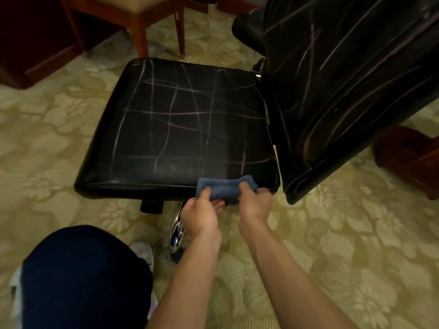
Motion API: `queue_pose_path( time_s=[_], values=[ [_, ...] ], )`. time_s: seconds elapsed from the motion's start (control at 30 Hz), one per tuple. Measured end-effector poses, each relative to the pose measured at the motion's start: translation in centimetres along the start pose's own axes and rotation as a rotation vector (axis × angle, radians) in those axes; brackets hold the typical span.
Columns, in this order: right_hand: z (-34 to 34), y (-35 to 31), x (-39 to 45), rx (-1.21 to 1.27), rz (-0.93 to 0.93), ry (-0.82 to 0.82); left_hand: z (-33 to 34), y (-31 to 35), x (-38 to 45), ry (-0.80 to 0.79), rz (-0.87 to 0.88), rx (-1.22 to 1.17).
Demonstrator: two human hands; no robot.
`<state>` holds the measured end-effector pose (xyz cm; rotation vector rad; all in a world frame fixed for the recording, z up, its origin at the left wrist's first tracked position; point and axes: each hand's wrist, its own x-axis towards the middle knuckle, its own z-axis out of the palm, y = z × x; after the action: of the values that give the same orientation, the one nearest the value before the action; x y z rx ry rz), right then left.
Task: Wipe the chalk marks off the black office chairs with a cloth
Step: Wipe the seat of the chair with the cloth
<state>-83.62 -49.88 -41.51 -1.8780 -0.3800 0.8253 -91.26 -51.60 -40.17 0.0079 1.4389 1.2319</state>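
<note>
A black office chair fills the middle of the view. Its seat (180,129) is crossed by many pale chalk lines, and its backrest (351,79) at the right carries long chalk streaks too. A folded blue cloth (223,188) sits over the seat's near edge, towards the right corner. My left hand (202,214) pinches the cloth's left end and my right hand (255,203) grips its right end. Both hands hover just in front of the seat edge.
A wooden chair (140,22) with a tan cushion stands at the back left. A dark wooden piece (408,157) is at the right. The chair's chrome base leg (177,231) shows under the seat. My knee (88,276) is at the lower left on patterned carpet.
</note>
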Motion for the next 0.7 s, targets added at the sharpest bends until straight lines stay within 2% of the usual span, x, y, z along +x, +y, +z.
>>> queue_pose_path(
  time_s=[0.1, 0.2, 0.33, 0.5, 0.7],
  values=[
    [1.4, 0.7, -2.5, -0.097, -0.04, -0.046, -2.0, 1.2, 0.9, 0.058, 0.076, 0.032],
    [0.8, 0.6, -1.7, -0.141, -0.066, -0.041, -1.3, 0.6, 0.7, 0.057, 0.107, 0.061],
    [-2.3, 0.3, 0.7, -0.175, -0.072, -0.007, 0.8, -2.0, 0.0, -0.017, 0.058, 0.11],
    [-5.9, -1.2, 3.7, -0.137, 0.01, 0.035, 4.2, -4.5, -1.7, -0.079, -0.024, 0.084],
    [-2.3, -2.1, 2.1, -0.083, 0.036, -0.096, 2.1, -2.0, -0.4, -0.012, 0.019, -0.052]
  ],
)
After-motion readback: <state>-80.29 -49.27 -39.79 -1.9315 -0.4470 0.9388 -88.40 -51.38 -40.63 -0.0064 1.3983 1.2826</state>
